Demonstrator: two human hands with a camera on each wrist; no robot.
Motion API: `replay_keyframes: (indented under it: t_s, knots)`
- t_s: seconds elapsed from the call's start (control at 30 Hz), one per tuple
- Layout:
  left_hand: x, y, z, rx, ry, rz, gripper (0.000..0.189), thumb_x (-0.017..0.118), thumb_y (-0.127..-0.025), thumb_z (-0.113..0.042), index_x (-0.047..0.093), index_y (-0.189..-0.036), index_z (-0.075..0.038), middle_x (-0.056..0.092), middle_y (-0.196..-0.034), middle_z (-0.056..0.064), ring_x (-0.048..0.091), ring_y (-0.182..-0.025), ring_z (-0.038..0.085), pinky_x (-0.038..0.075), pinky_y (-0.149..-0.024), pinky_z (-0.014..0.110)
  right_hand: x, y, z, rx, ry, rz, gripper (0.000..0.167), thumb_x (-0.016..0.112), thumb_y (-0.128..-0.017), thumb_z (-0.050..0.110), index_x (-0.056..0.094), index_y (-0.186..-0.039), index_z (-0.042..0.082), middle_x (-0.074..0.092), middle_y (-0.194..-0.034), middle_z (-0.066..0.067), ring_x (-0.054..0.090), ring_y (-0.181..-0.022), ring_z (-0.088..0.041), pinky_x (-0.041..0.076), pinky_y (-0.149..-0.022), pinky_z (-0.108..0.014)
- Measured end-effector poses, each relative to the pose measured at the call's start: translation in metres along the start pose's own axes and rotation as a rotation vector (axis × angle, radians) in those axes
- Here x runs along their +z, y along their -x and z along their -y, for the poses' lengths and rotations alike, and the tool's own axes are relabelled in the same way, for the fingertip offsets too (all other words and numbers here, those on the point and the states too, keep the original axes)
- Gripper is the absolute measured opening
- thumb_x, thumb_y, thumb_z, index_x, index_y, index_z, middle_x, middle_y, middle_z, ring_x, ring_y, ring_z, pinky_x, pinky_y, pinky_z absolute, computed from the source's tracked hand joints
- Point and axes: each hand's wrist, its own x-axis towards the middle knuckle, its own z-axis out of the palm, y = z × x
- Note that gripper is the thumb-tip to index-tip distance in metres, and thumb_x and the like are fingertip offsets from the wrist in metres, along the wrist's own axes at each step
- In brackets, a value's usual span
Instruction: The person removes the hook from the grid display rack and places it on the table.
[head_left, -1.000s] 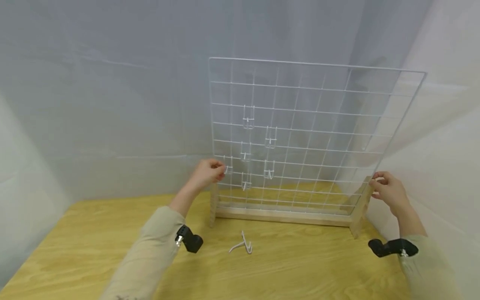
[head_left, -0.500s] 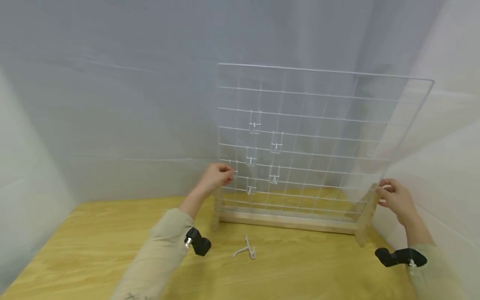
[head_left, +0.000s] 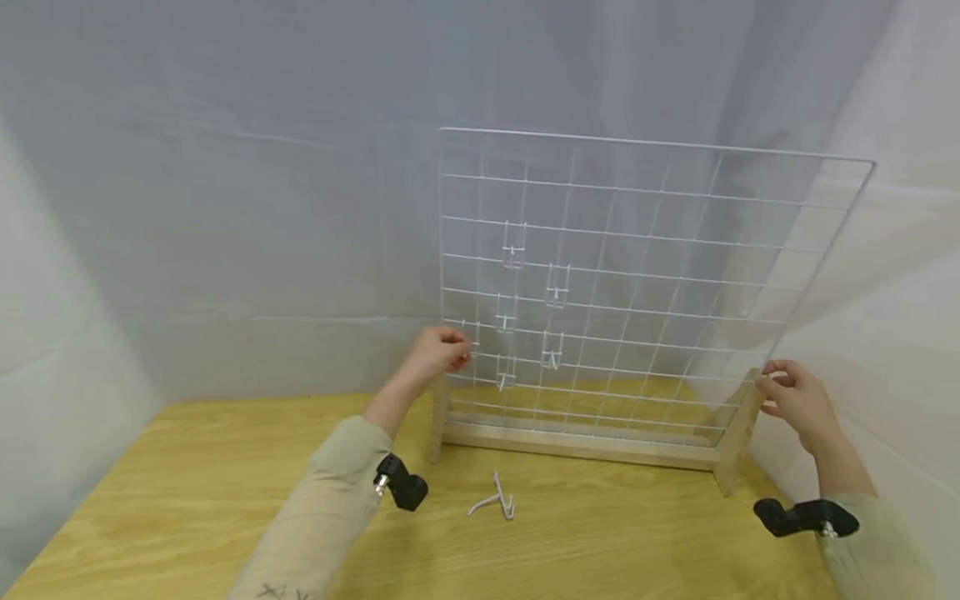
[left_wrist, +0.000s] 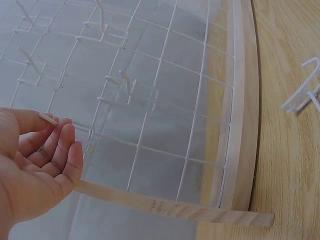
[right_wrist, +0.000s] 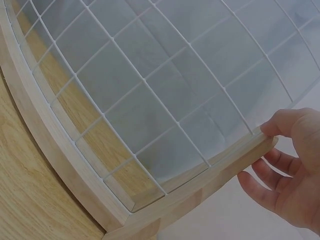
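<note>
A white wire grid panel (head_left: 637, 250) stands upright in a wooden stand (head_left: 570, 441). My left hand (head_left: 437, 354) is at the grid's lower left, where thumb and fingers pinch the prong of a white wire hook (left_wrist: 48, 118) on the grid. The fingers cover part of that hook. Several similar hooks, one of them this hook (left_wrist: 125, 85), hang nearby. My right hand (head_left: 797, 398) grips the top of the stand's right side piece (right_wrist: 200, 190), thumb at the grid's edge and fingers below. A loose white hook (head_left: 498, 498) lies on the table before the stand.
The yellow wood-grain table (head_left: 225, 467) carries the stand. Behind it hangs a grey-white sheet (head_left: 262, 208), and a pale sheet (head_left: 900, 333) closes the right side near my right hand. Black wrist cameras (head_left: 401, 483) are strapped to both forearms.
The head view has shifted, so grid, hooks and hands appear slightly farther right and lower. Both hands keep their places on the hook and the stand.
</note>
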Motion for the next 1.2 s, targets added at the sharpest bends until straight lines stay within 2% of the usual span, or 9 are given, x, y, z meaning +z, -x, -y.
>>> replay_keyframes:
  t_s: [0.17,0.3,0.43,0.67,0.83,0.97,1.2]
  knots:
    - [0.0,-0.002,0.0,-0.037,0.05,-0.001,0.021,0.054,-0.089,-0.001,0.057,-0.102,0.016,0.063,-0.077,0.013,0.054,-0.061,0.011,0.05,-0.065,0.026,0.0,0.001,0.001,0.01,0.005,0.003,0.026,0.044,-0.096,0.012,0.039,-0.109,-0.01,0.047,-0.09,-0.01,0.051,-0.07,0.001,0.053,-0.062,-0.022]
    - [0.0,-0.003,0.0,-0.088,0.072,-0.003,0.024,0.054,-0.09,-0.003,0.057,-0.106,0.014,0.062,-0.075,0.008,0.055,-0.062,0.011,0.05,-0.066,0.026,0.0,0.001,0.0,0.014,0.011,0.011,0.026,0.043,-0.097,0.015,0.039,-0.108,-0.008,0.045,-0.094,-0.014,0.051,-0.072,0.0,0.053,-0.064,-0.023]
    - [0.0,-0.002,-0.002,-0.106,0.077,-0.014,0.023,0.054,-0.09,-0.003,0.058,-0.107,0.012,0.063,-0.08,0.011,0.057,-0.066,0.014,0.05,-0.068,0.028,0.001,0.0,-0.002,0.011,0.008,0.01,0.026,0.043,-0.097,0.016,0.039,-0.107,-0.007,0.045,-0.093,-0.014,0.051,-0.072,-0.001,0.053,-0.064,-0.022]
    - [0.0,0.002,-0.009,-0.069,0.088,-0.015,0.022,0.055,-0.088,0.001,0.058,-0.106,0.013,0.06,-0.076,0.006,0.055,-0.067,0.014,0.049,-0.069,0.028,0.0,0.0,-0.002,0.008,0.009,-0.003,0.026,0.043,-0.096,0.016,0.039,-0.108,-0.008,0.045,-0.094,-0.015,0.051,-0.071,0.0,0.053,-0.063,-0.022]
    - [-0.004,0.006,-0.011,-0.026,0.052,0.008,0.021,0.056,-0.087,0.003,0.057,-0.104,0.014,0.063,-0.085,0.017,0.056,-0.069,0.014,0.05,-0.07,0.028,0.0,0.0,-0.001,0.008,0.014,-0.002,0.028,0.043,-0.096,0.016,0.039,-0.109,-0.009,0.045,-0.095,-0.017,0.051,-0.071,0.001,0.053,-0.062,-0.022]
    - [-0.009,0.011,-0.008,0.008,0.002,0.031,0.02,0.056,-0.088,0.002,0.058,-0.103,0.014,0.063,-0.09,0.021,0.055,-0.068,0.013,0.05,-0.069,0.028,-0.001,0.0,-0.002,0.008,0.023,0.004,0.03,0.043,-0.097,0.016,0.038,-0.111,-0.009,0.046,-0.096,-0.017,0.051,-0.071,0.001,0.053,-0.062,-0.022]
    - [-0.016,0.017,0.0,0.002,-0.001,0.025,0.016,0.057,-0.087,0.003,0.059,-0.1,0.013,0.062,-0.083,0.014,0.055,-0.068,0.013,0.051,-0.073,0.035,-0.001,-0.001,-0.005,0.003,0.015,0.008,0.028,0.044,-0.096,0.015,0.038,-0.11,-0.009,0.046,-0.093,-0.013,0.051,-0.07,0.001,0.053,-0.062,-0.022]
